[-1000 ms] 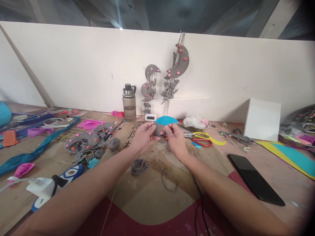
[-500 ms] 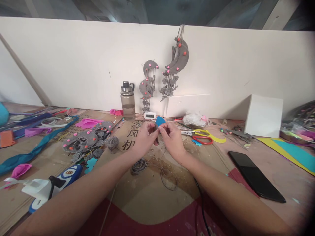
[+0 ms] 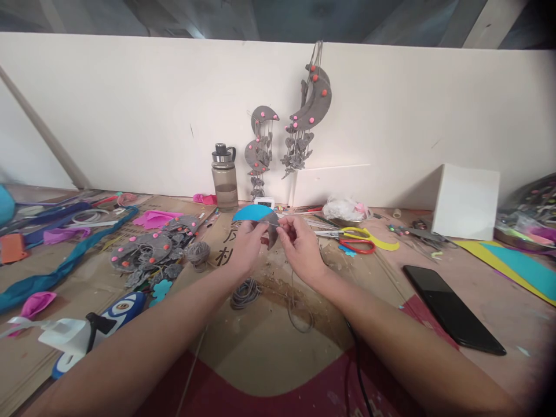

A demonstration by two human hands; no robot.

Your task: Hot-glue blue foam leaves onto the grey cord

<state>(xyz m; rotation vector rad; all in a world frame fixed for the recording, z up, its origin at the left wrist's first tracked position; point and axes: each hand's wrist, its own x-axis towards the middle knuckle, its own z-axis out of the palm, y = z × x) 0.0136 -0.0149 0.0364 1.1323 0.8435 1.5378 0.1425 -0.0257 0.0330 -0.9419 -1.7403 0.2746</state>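
Observation:
My left hand is closed on a curved crescent piece, blue on one face and grey at its right end. Just to its right, my right hand pinches a thin grey cord at the edge of the piece; whether a needle is there is too small to tell. A loop of the cord hangs below the right hand onto the cardboard. A small coil of grey cord lies under my left wrist, and a ball of grey yarn sits to the left.
Scissors with red and yellow handles lie right of my hands. Behind stand a water bottle and a small clock. Grey moon hangings hang on the white board. A phone lies right, a glue bottle left.
The crescent has been turned and shifted left, so more of its blue face shows. My hands have moved slightly apart, and the hanging cord loop has changed shape.

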